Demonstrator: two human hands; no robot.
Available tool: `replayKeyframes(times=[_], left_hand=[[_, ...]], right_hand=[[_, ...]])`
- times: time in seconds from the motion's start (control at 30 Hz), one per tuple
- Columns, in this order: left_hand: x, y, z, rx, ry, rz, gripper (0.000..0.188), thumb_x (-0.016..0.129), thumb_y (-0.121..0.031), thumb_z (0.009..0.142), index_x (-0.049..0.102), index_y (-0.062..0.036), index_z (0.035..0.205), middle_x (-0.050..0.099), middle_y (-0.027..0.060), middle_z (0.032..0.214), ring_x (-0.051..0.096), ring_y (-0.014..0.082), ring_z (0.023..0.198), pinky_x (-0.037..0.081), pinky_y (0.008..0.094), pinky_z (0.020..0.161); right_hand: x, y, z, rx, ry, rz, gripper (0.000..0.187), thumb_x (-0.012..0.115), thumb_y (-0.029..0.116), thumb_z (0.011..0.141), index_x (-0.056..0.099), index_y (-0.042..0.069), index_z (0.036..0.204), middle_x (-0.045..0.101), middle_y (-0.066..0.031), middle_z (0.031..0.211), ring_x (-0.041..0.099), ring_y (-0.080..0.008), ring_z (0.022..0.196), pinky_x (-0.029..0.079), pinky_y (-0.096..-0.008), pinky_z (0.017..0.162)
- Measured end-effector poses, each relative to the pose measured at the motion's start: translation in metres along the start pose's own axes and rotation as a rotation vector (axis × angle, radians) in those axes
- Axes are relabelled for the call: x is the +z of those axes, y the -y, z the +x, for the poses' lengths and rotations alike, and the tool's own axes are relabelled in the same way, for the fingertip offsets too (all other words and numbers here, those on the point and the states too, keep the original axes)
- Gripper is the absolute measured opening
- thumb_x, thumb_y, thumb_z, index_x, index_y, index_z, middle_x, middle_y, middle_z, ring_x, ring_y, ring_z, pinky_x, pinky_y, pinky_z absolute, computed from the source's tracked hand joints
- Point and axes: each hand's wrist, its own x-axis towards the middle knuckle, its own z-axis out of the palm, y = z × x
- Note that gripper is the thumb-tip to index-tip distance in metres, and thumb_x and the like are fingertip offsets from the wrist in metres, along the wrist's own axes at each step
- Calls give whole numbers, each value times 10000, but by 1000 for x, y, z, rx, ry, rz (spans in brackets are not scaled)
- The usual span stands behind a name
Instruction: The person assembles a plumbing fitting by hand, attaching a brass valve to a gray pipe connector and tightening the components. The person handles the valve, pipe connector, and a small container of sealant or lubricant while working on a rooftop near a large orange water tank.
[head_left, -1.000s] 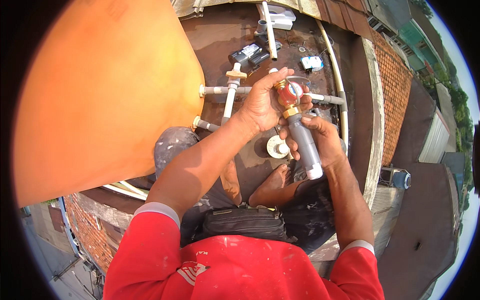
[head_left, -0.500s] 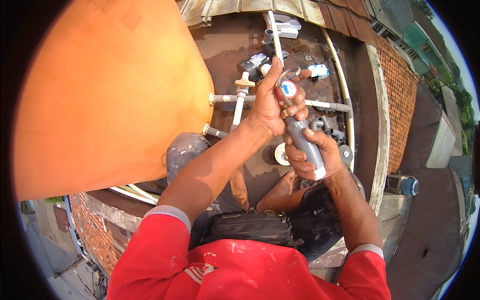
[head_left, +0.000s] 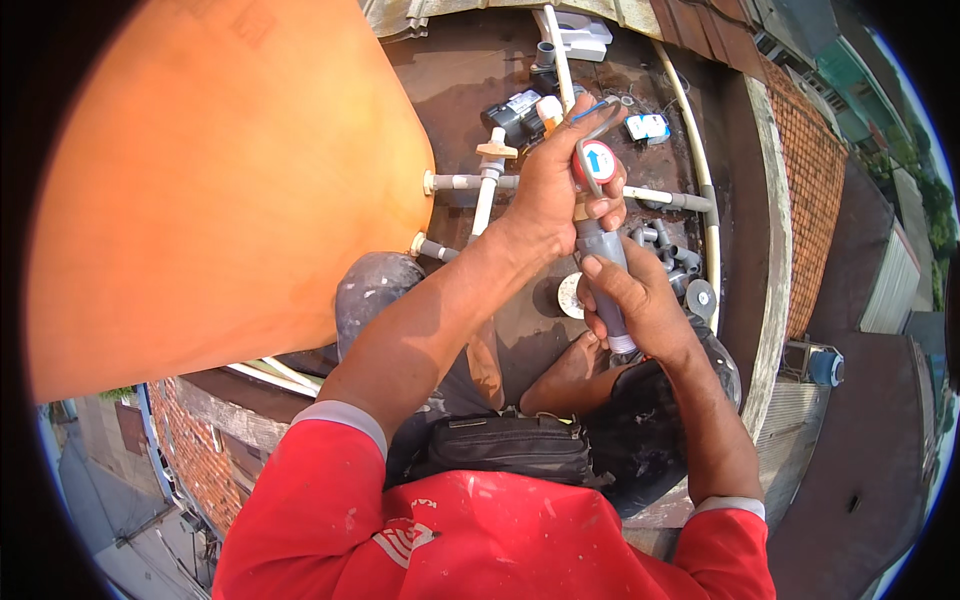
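Note:
My left hand (head_left: 550,185) is closed around a fitting with a red-rimmed round face (head_left: 596,160) that bears a blue arrow. A grey cable (head_left: 592,130) loops over this face, and a short blue wire end shows near my fingers. Joined below the fitting is a grey plastic pipe piece (head_left: 601,245), with a white ribbed end (head_left: 621,344) pointing down toward my lap. My right hand (head_left: 640,295) wraps the lower part of the grey piece, thumb along its front. The joint between both parts is partly hidden by my left fingers.
A big orange tank (head_left: 230,200) fills the left side. White and grey pipes with a tan-handled valve (head_left: 495,151) cross the floor. Several grey pipe fittings (head_left: 680,258), a white roll (head_left: 571,296), a black tool (head_left: 513,116) and a blue-white packet (head_left: 647,128) lie around.
The grey piece stands more upright, its white end having swung left. My right fingers have shifted on it, and the cable loop leans further right over my left hand.

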Motion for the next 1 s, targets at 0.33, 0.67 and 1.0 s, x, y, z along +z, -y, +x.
replayKeyframes(times=[0.33, 0.67, 1.0], left_hand=[[26, 9, -14, 77, -117, 269, 619, 604, -630, 1091, 709, -23, 1161, 685, 95, 706, 690, 208, 592, 597, 363, 577], [14, 9, -9, 180, -224, 200, 538, 729, -574, 1039, 699, -39, 1092, 731, 108, 830, 743, 220, 730, 654, 416, 701], [-5, -6, 1, 38, -165, -33, 617, 612, -591, 1097, 709, 13, 1174, 769, 187, 1031, 772, 311, 943, 659, 492, 922]], right_hand=[[-26, -20, 3, -74, -7, -183, 417, 827, 116, 922, 594, -2, 1247, 727, -81, 893, 708, -177, 692, 580, -365, 643], [1, -24, 9, -329, -553, -1016, 431, 851, 241, 916, 541, 8, 1105, 726, -293, 943, 731, -518, 868, 580, -572, 749], [-15, -7, 1, -100, -296, -475, 381, 808, 263, 1005, 587, -13, 1146, 734, -162, 908, 738, -300, 806, 573, -431, 709]])
